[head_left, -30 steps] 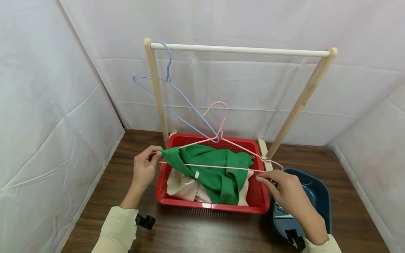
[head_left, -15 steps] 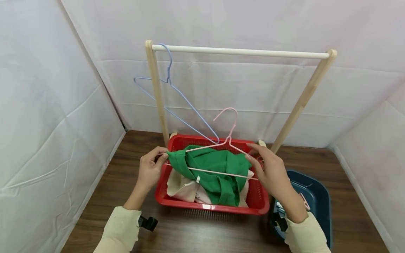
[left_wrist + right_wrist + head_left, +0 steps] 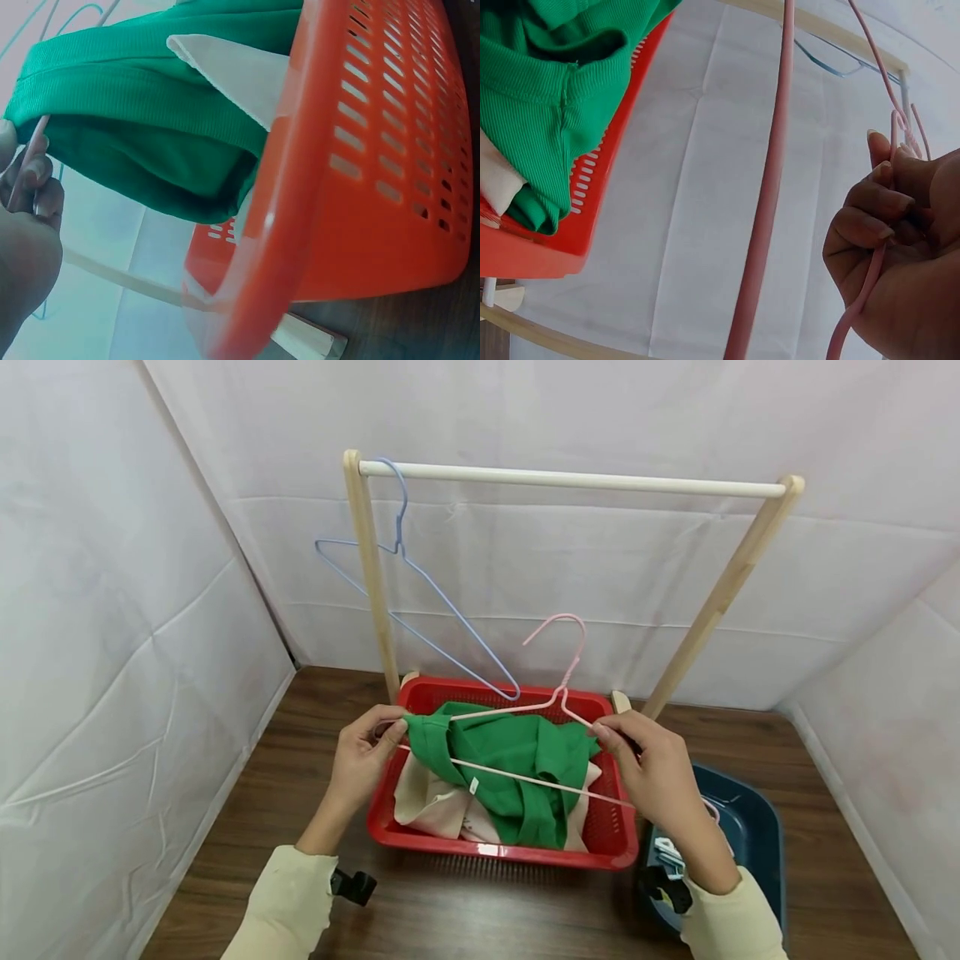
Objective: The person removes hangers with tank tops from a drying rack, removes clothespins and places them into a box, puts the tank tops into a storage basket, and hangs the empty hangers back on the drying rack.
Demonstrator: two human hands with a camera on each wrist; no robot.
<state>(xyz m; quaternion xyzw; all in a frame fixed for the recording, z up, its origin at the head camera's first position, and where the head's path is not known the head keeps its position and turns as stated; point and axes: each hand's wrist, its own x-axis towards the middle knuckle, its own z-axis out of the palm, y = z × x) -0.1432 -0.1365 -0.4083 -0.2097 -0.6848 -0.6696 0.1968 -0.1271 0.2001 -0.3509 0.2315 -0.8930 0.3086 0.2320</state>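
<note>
A pink clothes hanger (image 3: 517, 774) is held over the red basket (image 3: 502, 852), its hook pointing up and back. Its left end runs inside the green garment (image 3: 517, 743), which has a ribbed band and a small white tag. My left hand (image 3: 363, 756) pinches the garment's edge together with the hanger's left end. The right hand (image 3: 652, 764) grips the hanger's sloping right arm, fingers curled round the wire in the right wrist view. Most of the garment rests in the basket on cream cloth (image 3: 427, 802).
Behind the basket stands a wooden rack with a white rail (image 3: 570, 479). A blue hanger (image 3: 457, 610) hangs at its left end. On the right, partly behind my right forearm, a dark blue bin (image 3: 750, 827) holds pegs (image 3: 667, 852). White cloth walls (image 3: 187, 568) surround the table.
My right hand has let go of the hanger's right end and taken hold of its upper right arm. The hanger has shifted right, and the left hand slightly right with the garment's edge.
</note>
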